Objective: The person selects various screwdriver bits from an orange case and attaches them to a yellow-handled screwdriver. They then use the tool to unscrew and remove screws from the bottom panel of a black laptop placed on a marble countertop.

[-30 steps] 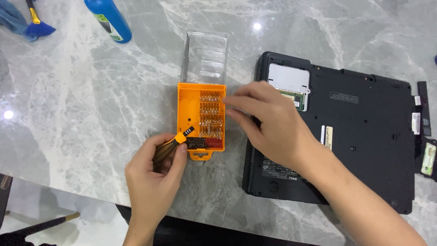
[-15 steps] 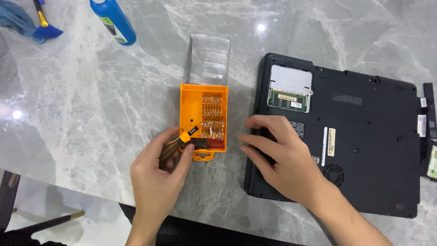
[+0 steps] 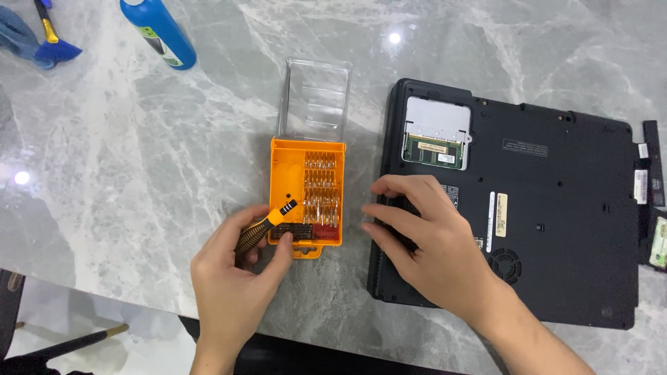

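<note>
a: count what's on the worktop (image 3: 139, 153) for me.

b: one black laptop (image 3: 549, 208) lying bottom side up, with one open hatch showing a green memory module (image 3: 432, 147). one orange bit case (image 3: 307, 198) with its clear lid (image 3: 314, 98) folded back. one screwdriver handle (image 3: 265, 226), black and orange. one blue bottle (image 3: 160, 29) at the top left, and one blue brush (image 3: 48, 38) lying on a blue cloth (image 3: 17, 35) in the corner. a few small dark parts (image 3: 653, 208) sit past the laptop's right edge; i can't count them surely.

a: and the hands?

b: two. the left hand (image 3: 233, 278) has its fingers (image 3: 281, 251) wrapped around the screwdriver handle, the tip lying over the lower part of the bit case. the right hand (image 3: 434, 239) lies flat on the laptop's left edge, fingers loosely spread and holding nothing.

a: what changed from a second ago?

b: the right hand was over the bit case then, fingers at the rows of bits. since then it has crossed to the laptop. the left hand's grip and the case look unchanged.
</note>
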